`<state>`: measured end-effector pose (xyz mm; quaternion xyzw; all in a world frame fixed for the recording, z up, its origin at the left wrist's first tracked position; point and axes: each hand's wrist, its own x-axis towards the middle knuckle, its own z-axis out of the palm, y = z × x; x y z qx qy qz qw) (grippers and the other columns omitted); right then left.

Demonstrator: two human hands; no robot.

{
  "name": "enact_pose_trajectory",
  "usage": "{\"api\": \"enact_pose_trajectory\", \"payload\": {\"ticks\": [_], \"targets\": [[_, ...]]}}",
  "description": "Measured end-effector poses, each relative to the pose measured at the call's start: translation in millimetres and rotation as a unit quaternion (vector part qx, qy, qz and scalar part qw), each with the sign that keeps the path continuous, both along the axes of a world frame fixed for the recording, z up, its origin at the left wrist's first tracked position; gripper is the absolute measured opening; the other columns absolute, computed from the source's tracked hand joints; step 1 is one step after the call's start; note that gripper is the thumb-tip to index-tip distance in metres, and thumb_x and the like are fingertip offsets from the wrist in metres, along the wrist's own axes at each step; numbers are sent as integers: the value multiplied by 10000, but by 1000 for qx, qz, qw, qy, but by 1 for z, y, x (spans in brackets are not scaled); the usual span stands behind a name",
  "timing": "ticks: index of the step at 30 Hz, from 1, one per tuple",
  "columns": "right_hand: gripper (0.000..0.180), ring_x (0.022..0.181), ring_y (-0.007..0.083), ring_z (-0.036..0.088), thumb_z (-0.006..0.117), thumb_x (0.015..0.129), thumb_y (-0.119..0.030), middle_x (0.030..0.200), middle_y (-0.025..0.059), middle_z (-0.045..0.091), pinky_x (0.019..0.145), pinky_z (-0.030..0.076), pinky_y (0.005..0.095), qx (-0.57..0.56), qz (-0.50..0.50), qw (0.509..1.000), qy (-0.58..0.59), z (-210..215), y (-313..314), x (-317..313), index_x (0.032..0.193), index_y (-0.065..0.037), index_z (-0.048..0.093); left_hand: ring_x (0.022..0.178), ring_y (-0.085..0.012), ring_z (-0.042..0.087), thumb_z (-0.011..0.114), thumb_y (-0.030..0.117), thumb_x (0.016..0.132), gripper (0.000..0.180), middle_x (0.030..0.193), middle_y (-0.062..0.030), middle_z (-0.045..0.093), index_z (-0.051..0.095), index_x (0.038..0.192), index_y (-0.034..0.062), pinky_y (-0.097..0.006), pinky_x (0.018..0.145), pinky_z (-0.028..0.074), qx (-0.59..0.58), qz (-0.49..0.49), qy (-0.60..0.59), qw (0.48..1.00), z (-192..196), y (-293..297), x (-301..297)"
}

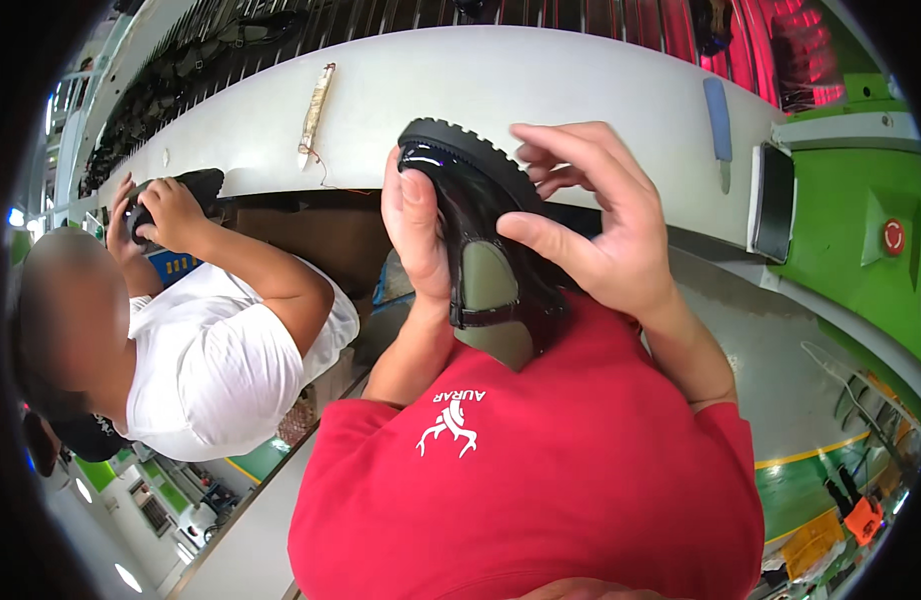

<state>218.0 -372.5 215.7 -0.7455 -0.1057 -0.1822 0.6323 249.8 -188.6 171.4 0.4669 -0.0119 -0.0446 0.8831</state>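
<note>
Left hand [418, 232] wrapped around the side of a glossy black leather shoe with a ridged black rubber sole [481, 235], fingers closed on it, thumb lying along the shiny upper. Shoe held up in the air in front of a red shirt, sole turned up and away, olive-green insole showing toward the chest. Right hand [593, 225] on the other side of the shoe, fingers spread and open, thumb pressing on the upper near the opening, fingertips over the sole edge. Beyond the shoe, a long white curved surface [541, 95] with a pale narrow strip [317, 105] lying on it. At the left, another person in a white shirt [216, 365], both hands holding a dark shoe [181, 190] at that same surface.
</note>
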Motion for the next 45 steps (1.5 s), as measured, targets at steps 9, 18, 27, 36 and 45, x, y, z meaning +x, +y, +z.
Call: {"api": "enact_pose_trajectory", "payload": {"ticks": [9,18,27,36,45], "targets": [[320,854,159,723,915,926,-163,983,81,751,780,592,295,144,38,988,44,-32,11,5,1194,-17,818,964,-189,718,678,565,1078,641,1102,-127,703,552,1307,-20,-334,863,601,-8,-2,-9,1000,-1,1,-4],[299,759,189,682,861,957,-120,879,94,708,677,553,296,-49,-44,998,-13,-4,1,-13,1220,17,818,924,-168,712,668,538,1092,584,1103,-120,719,586,1273,-11,-307,820,592,-65,-24,9,998,-4,-12,-3],[1107,1387,390,575,1015,594,-576,1543,158,550,1160,465,544,-221,102,966,-84,17,-38,-22,1532,-112,653,846,-171,720,498,496,1186,519,1022,-115,745,645,1200,-2,-320,764,605,-97,4,4,995,23,-17,34],[499,1120,339,666,913,817,-366,1377,165,698,960,507,493,-287,-79,924,-240,8,-34,-27,1255,-156,801,1050,-200,767,900,17,903,710,1193,-147,751,471,1468,5,-331,943,633,-4,12,-181,983,57,0,58],[529,1093,358,672,951,751,-242,1364,164,718,875,574,446,-286,-8,928,-240,42,-62,-29,1255,-153,816,1073,-209,778,999,109,752,561,1170,-146,796,766,1239,-43,-337,972,622,228,-138,-266,926,94,22,76]]}}
